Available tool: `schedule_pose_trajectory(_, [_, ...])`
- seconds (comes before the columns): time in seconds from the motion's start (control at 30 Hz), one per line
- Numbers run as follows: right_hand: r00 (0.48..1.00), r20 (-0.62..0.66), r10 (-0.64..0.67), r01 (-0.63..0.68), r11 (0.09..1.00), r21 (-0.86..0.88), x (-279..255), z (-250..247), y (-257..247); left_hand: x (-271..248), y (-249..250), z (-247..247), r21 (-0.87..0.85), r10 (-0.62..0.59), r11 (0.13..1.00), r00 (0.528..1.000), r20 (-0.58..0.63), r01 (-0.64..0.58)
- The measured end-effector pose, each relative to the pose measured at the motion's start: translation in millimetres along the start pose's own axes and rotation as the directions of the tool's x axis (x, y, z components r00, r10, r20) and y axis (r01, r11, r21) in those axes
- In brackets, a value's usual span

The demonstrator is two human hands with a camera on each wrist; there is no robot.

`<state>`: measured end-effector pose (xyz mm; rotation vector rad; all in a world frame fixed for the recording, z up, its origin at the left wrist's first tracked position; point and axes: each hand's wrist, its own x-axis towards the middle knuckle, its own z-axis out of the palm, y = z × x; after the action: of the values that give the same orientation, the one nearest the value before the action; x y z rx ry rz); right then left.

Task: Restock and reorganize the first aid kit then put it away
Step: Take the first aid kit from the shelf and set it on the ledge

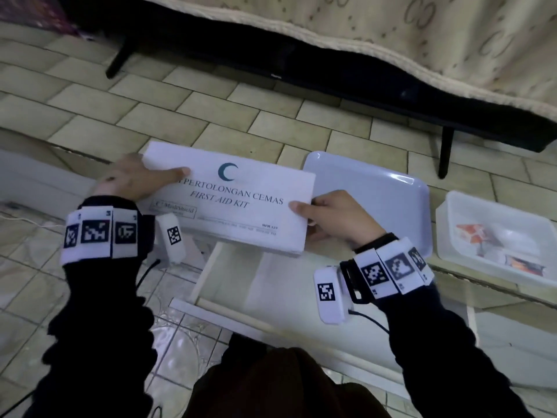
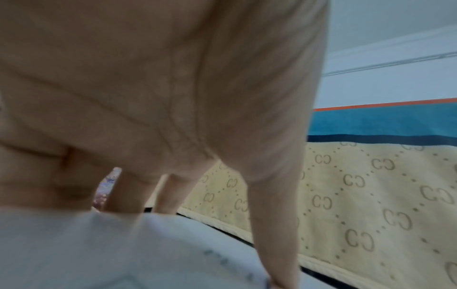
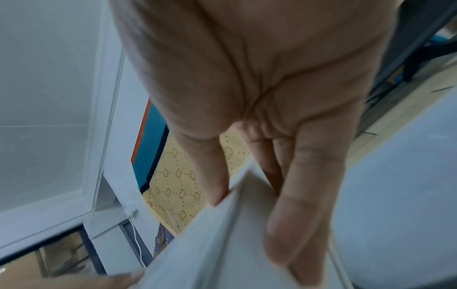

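So the first aid kit (image 1: 238, 200), a closed white box with a crescent logo and "FIRST AID KIT" printed on the lid, is held from both ends over an open white drawer (image 1: 256, 285). The left hand (image 1: 132, 179) has its grip on the kit's left end, thumb flat on the lid. The right hand (image 1: 334, 217) clamps the kit's right edge, thumb on top, fingers underneath. Just right of the kit sits a white tray (image 1: 385, 194), and beyond that a clear tub (image 1: 452, 212) with packets inside.
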<state>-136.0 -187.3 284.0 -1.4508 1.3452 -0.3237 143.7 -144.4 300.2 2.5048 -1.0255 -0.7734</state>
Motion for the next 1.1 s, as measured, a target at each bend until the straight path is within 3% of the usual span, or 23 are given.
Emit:
schedule_pose_trajectory(0.17, [0.966, -0.237, -0.099, 0.081, 0.993, -0.085, 61.7, 10.7, -33.9, 59.4, 32.0, -8.8, -0.089, 0.063, 0.994, 0.996, -0.069, -0.069])
schedule_pose_trajectory(0.3, [0.936, -0.343, -0.086, 0.029, 0.985, -0.169, 95.9, 15.6, -40.5, 96.9, 47.0, 5.9, -0.131, 0.14, 0.981, 0.989, -0.044, -0.145])
schedule_pose_trajectory(0.47, [0.923, -0.385, -0.015, -0.054, 0.984, -0.167, 118.9, 24.4, -35.1, 138.6, 49.0, 26.6, -0.079, 0.123, 0.989, 0.992, -0.011, -0.124])
schedule_pose_trajectory(0.93, [0.888, -0.46, 0.023, -0.058, 0.996, -0.063, 131.8, 37.9, -18.9, 141.7, 47.6, 43.1, 0.09, 0.167, 0.983, 0.985, -0.042, -0.163])
schedule_pose_trajectory(1.03, [0.89, -0.453, 0.043, -0.028, 0.999, 0.039, 124.9, 39.2, -13.2, 125.5, 54.3, 52.0, 0.197, 0.289, 0.944, 0.952, -0.105, -0.265])
schedule_pose_trajectory(1.1, [0.845, -0.532, 0.063, 0.026, 0.987, 0.159, 111.0, 39.5, -7.3, 108.5, 65.5, 63.6, 0.215, 0.458, 0.878, 0.88, -0.123, -0.427])
